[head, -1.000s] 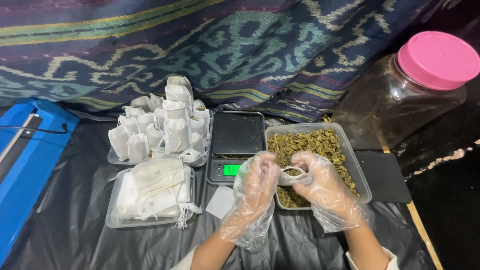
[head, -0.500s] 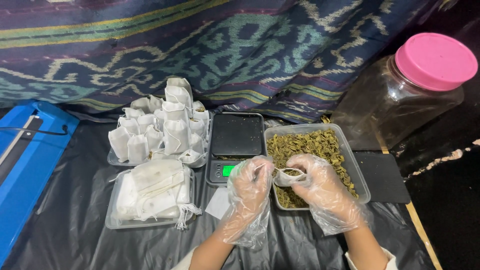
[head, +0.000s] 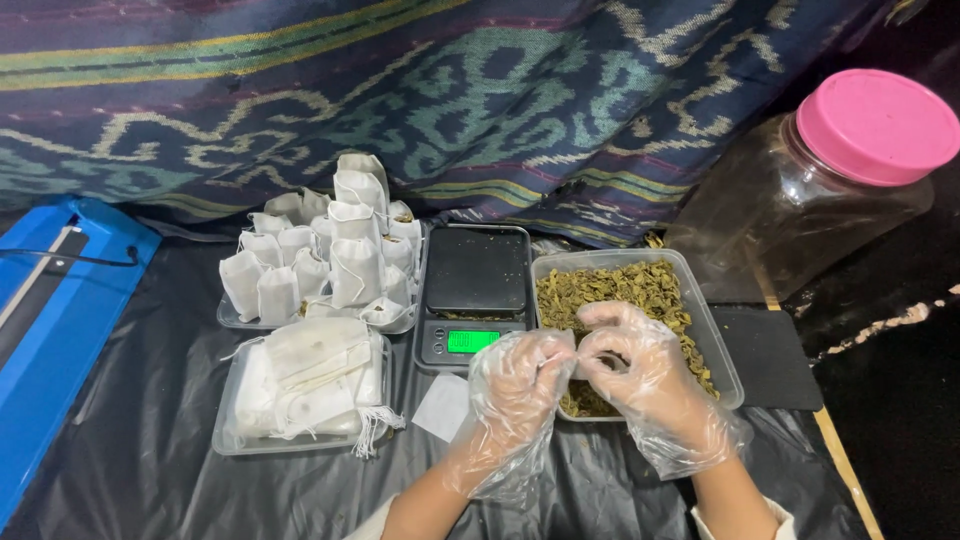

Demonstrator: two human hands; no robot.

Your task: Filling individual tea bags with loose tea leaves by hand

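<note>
Filling a small white paper sachet point(head: 578, 362) over the clear plastic tub of dried leaves point(head: 715, 330).
Our gloved left hand point(head: 517, 385) and right hand point(head: 640, 375) pinched its mouth together; we judged closing came next.

Both forearms come up from the bottom edge, bare from the wrists to a strip of pale sleeve at the lower border. Each hand is covered by a loose, crinkled, clear plastic glove that bags out around the wrist. The left hand point(head: 515, 385) is tilted up and to the right, its fingers curled inward with the fingertips bunched together. The right hand point(head: 635, 365) lies just beside it, leaning to the left, knuckles upward, fingers bent and closing toward the thumb. The fingertips of the two hands meet in the middle, touching or nearly so; what is pinched between them is hidden.
</note>
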